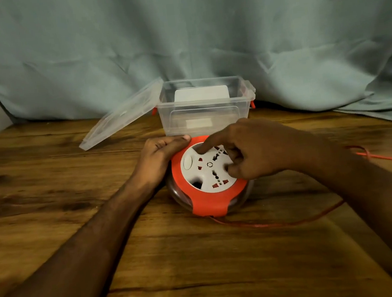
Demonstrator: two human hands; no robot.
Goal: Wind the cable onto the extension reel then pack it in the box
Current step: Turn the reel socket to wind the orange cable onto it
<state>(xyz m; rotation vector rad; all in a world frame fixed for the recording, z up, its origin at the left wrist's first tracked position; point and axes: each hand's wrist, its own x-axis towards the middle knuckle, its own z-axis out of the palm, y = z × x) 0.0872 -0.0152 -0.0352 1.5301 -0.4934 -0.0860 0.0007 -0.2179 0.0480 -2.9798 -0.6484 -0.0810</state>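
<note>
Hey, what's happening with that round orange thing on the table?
A person is winding up an extension reel. Their left hand grips its orange rim to steady it, while the right hand has a finger pressed on the white socket face, apparently to turn it. Much of the orange cable lies loose on the wooden table, trailing off to the right. Just behind the reel a clear plastic box stands open, with its lid leaning against its left side.
</note>
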